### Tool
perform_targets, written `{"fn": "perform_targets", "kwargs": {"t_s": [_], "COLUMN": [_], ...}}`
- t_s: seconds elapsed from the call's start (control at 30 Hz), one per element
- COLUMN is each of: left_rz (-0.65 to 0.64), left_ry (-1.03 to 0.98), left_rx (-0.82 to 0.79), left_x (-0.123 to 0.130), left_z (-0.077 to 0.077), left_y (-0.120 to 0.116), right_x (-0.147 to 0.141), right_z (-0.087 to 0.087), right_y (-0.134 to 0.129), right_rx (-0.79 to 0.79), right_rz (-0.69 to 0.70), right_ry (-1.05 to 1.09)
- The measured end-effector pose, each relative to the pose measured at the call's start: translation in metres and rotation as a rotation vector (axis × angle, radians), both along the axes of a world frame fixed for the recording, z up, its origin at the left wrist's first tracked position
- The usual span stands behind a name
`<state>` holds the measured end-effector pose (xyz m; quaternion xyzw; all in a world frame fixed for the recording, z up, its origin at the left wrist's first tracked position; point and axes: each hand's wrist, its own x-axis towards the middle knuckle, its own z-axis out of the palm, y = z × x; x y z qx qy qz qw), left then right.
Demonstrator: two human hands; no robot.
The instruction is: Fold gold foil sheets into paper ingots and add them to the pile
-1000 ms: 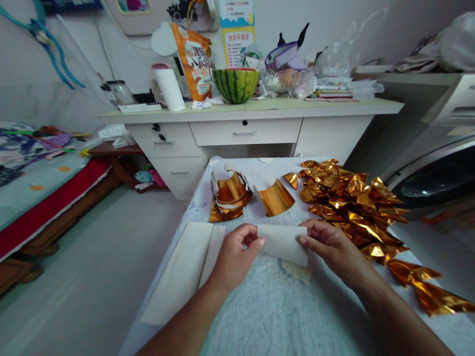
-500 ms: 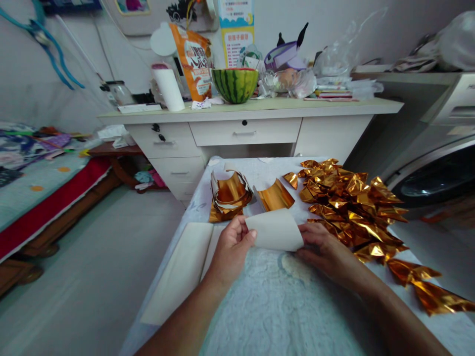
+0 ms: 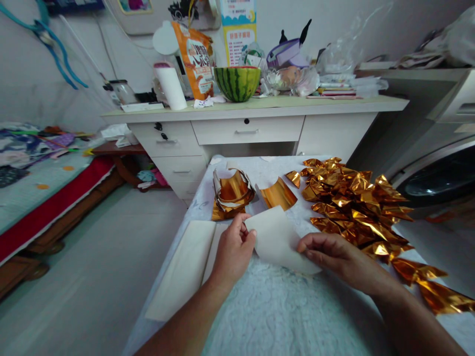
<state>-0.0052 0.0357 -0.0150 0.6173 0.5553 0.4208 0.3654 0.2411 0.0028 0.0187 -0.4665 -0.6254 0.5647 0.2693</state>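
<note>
Head view: left hand [image 3: 234, 248] and right hand [image 3: 330, 252] pinch white sheet [image 3: 280, 242].
Quilted cloth [image 3: 267, 316] below; desk [image 3: 252, 108] at twelve o'clock.

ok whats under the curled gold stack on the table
Under the curled stack, a gold sheet shows at the front, lying on the pale cloth. Anything farther beneath is covered.

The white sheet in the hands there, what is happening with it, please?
A person holds the white sheet above the covered table, with the left hand at one side and the right hand at the other. Beyond it lie a curved gold sheet and a stack of curled gold pieces; folded gold shapes are heaped on the right.
</note>
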Motion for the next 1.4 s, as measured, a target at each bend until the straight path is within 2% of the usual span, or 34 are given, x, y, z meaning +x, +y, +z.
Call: {"fn": "perform_targets", "kwargs": {"t_s": [0.13,0.3,0.53,0.8,1.07,1.17,1.4], "left_rz": [-0.019,-0.102,-0.183,-0.164,-0.168,-0.197,-0.254], "left_ry": [0.102,0.155,0.214,0.296,0.381,0.388,0.361], "left_rx": [-0.016,-0.033,-0.056,-0.086,-0.068,-0.044,-0.024], "left_x": [-0.001,-0.001,-0.001,-0.001,-0.002,-0.002,-0.002], "left_z": [0.002,0.003,0.006,0.01,0.01,0.012,0.014], "left_y": [-0.001,-0.001,-0.003,-0.002,-0.002,-0.004,-0.003], "right_x": [0.003,0.002,-0.001,0.0,-0.003,-0.006,-0.016], "right_z": [0.001,0.003,0.014,0.015,0.019,0.013,-0.007], "right_y": [-0.006,-0.007,-0.003,-0.01,-0.005,-0.003,0.001], "right_rx": [0.095,0.202,0.375,0.354,0.339,0.279,0.211], "right_rz": [0.004,-0.006,0.108,0.272,0.307,0.267,0.017], "right_ry": [-0.056,-0.104,-0.193,-0.206,-0.154,-0.175,-0.281]}}
